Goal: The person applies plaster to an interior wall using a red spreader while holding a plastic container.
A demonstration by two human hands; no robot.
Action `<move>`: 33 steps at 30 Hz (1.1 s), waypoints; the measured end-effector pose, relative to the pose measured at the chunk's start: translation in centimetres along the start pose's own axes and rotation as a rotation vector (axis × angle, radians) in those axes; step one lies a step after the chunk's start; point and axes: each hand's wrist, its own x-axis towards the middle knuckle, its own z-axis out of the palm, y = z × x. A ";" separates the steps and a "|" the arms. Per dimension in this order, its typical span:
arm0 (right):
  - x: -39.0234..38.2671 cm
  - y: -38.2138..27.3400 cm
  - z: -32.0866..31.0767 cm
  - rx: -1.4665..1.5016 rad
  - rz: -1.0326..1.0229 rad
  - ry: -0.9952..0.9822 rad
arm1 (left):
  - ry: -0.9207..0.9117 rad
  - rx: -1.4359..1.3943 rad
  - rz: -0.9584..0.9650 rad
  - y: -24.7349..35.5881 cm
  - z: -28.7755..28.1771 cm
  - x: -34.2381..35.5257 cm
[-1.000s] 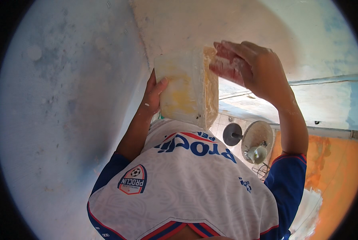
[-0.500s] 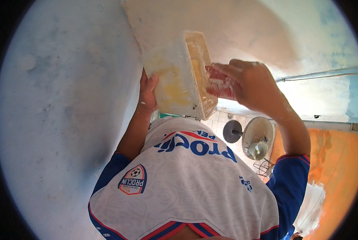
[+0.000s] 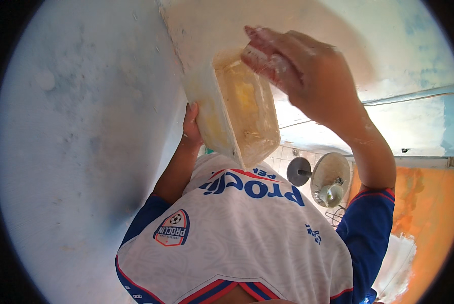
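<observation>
My left hand [image 3: 192,125] grips the side of a whitish plastic container [image 3: 209,111], tilted so that its inside shows, smeared with cream and yellow paste. My right hand [image 3: 310,76] is closed on a flat red scraper [image 3: 262,58] with white smears on it, raised at the container's upper right rim and blurred by motion. The container is just above my white shirt front [image 3: 237,228]; my left fingertips are mostly hidden behind it.
A mottled pale wall [image 3: 69,152] fills the left. A patchy painted surface [image 3: 293,15] is beyond my hands, with a cable along the right. Below lie a tiled floor [image 3: 282,154], a dark disc [image 3: 298,164], a round stand with a bowl [image 3: 331,167], and an orange wall [image 3: 419,202].
My right hand with the red scraper went down into the container, then lifted up to its top edge. The container has turned to show more of its inside.
</observation>
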 end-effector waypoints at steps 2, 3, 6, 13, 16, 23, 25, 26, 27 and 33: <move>0.0 -1.1 0.7 0.070 0.128 -0.101 | -0.029 0.056 0.042 0.1 -0.7 0.0; -0.2 -1.6 0.9 0.104 0.190 -0.156 | -0.003 0.068 0.069 0.0 -0.4 0.1; -1.5 -2.0 0.9 0.129 0.201 -0.313 | 0.046 0.074 0.105 0.0 0.1 0.2; -1.1 -1.6 1.1 0.138 0.118 -0.215 | 0.053 0.130 0.112 1.2 -1.0 -0.2; -3.0 -2.1 2.5 0.225 0.014 -0.326 | 0.055 0.123 0.126 1.3 -0.6 0.1; -3.4 -1.8 2.5 0.091 -0.062 -0.378 | 0.088 0.161 0.124 1.8 -0.2 -0.3; -3.9 -1.8 2.8 0.081 -0.132 -0.412 | 0.051 0.172 0.128 2.1 -0.1 -0.1; -3.6 -2.0 2.5 0.125 -0.106 -0.345 | 0.032 0.178 0.129 2.2 -0.1 0.0; -3.2 -2.1 2.3 0.176 -0.088 -0.282 | 0.046 0.146 0.136 2.1 -0.3 0.0; -3.7 -4.4 2.7 0.132 0.007 -0.434 | 0.111 0.199 0.217 1.6 -1.6 -0.3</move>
